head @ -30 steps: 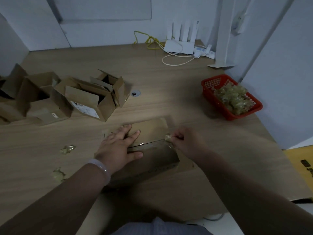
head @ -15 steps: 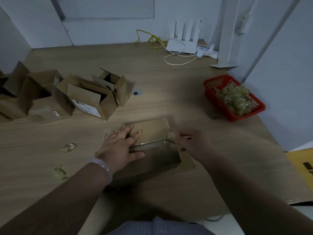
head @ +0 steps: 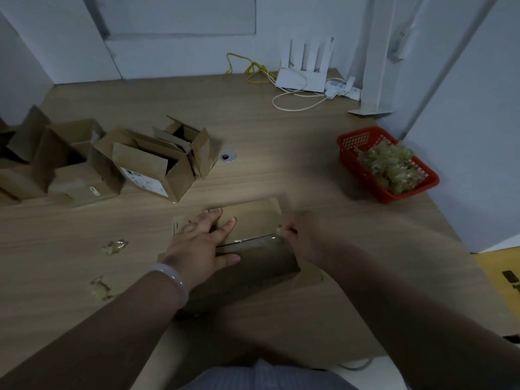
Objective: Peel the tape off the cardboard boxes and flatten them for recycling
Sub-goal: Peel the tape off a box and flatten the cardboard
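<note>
The tape [head: 253, 240], lying left-right across the box [head: 253, 266], is pinched at its right end by the right hand [head: 305, 235], while the box is pressed by the flat left hand [head: 201, 244].

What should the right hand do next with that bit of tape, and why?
Probably peel the tape back along the seam. The right hand pinches its bunched end at the right edge of the box, shiny tape covers the seam, and the left hand presses flat on the box, bracing it.
</note>
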A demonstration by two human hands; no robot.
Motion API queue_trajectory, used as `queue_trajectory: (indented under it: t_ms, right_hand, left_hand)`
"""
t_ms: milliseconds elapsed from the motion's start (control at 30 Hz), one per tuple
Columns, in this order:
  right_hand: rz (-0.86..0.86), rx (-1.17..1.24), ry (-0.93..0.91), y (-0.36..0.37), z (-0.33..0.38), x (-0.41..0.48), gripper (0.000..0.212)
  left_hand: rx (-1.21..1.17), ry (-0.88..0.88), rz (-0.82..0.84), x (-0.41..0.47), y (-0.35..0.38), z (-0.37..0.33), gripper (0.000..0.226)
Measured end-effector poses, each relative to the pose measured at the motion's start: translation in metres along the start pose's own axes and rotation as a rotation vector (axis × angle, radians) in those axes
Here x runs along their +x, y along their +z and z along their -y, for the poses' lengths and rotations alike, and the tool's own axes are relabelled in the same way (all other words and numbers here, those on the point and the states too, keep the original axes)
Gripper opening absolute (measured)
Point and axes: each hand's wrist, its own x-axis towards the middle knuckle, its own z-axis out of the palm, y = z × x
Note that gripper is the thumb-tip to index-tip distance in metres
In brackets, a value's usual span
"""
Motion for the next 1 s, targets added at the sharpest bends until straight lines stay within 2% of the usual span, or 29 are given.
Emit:
queue_trajectory:
  t_ms: [67, 167, 233, 300, 367, 467, 600, 700, 767, 867, 933, 1000]
  right_hand:
    - [0.02, 0.057, -0.007, -0.004, 0.0, 0.0, 0.02]
    - [0.073, 0.331, -0.014, -0.015, 0.015, 0.0, 0.024]
    - [-0.009, 0.468, -0.031, -0.025, 0.03, 0.007, 0.018]
    - [-0.063, 0.501, -0.026, -0.034, 0.039, 0.015, 0.01]
    - [-0.017, 0.492, -0.001, -0.039, 0.035, 0.019, 0.01]
    - [0.044, 0.391, 0.023, -0.029, 0.02, 0.016, 0.014]
    - [-0.007, 0.342, 0.075, 0.007, 0.013, 0.009, 0.008]
    - [-0.055, 0.108, -0.036, 0.026, 0.01, 0.006, 0.004]
    - [-0.038, -0.087, -0.121, 0.03, 0.01, 0.003, 0.016]
    - [-0.1, -0.316, -0.253, 0.033, 0.01, -0.01, 0.027]
    - [-0.121, -0.352, -0.307, 0.034, 0.009, -0.022, 0.034]
    - [-0.136, -0.29, -0.288, 0.029, 0.009, -0.029, 0.035]
  left_hand:
    - [0.004, -0.002, 0.004, 0.0, -0.001, -0.001, 0.081]
    - [0.012, -0.012, 0.009, 0.001, -0.003, -0.003, 0.081]
    - [0.007, -0.015, 0.025, 0.002, -0.005, -0.003, 0.081]
    - [-0.003, -0.012, 0.039, 0.0, -0.006, -0.003, 0.081]
    - [-0.007, -0.011, 0.035, 0.0, -0.006, -0.003, 0.082]
    - [-0.01, -0.011, 0.019, 0.0, -0.005, -0.002, 0.081]
    - [-0.009, -0.002, -0.014, 0.0, -0.002, -0.002, 0.081]
    - [0.001, -0.005, -0.019, 0.0, 0.0, -0.001, 0.081]
    - [0.011, -0.001, -0.017, 0.001, 0.002, 0.0, 0.081]
    - [0.002, -0.004, -0.019, 0.001, 0.004, 0.001, 0.081]
    - [-0.004, 0.0, -0.028, 0.001, 0.005, 0.002, 0.081]
    - [0.0, 0.001, -0.043, 0.001, 0.005, 0.002, 0.082]
